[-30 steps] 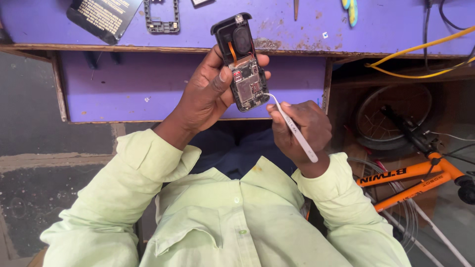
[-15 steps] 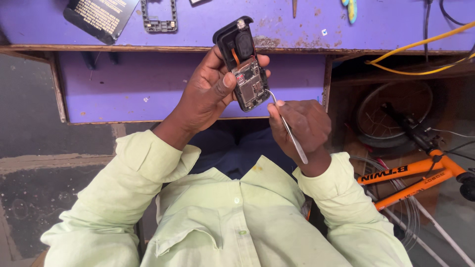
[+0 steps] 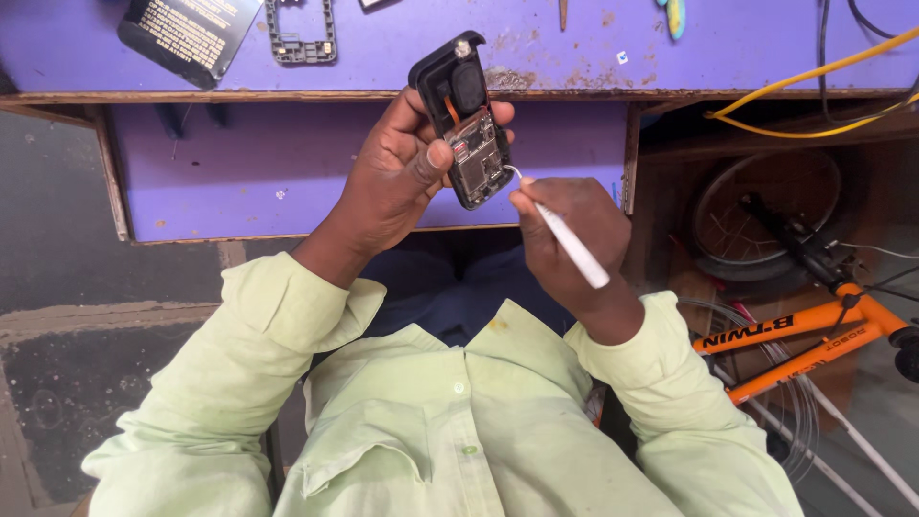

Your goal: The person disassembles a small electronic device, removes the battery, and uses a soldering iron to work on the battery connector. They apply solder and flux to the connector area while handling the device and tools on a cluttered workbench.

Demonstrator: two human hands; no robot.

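Off worktop (image 3: 574, 57) front edge, mid-air | L hand (image 3: 397, 177) clamped opened phone (image 3: 466, 120), board facing up | R hand (image 3: 565, 215) pinched shut on white tweezers (image 3: 565, 239), tip at board's lower-R edge | tip: brace wrists, light pressure, pry shallow.

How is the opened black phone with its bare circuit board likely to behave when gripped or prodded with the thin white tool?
The opened black phone probably feels stiff and light: the left hand holds it up alone by its edges. Its bare circuit board looks fragile, so hard prodding may damage parts. The thin white tool in the right hand looks rigid, likely to slip off smooth parts.
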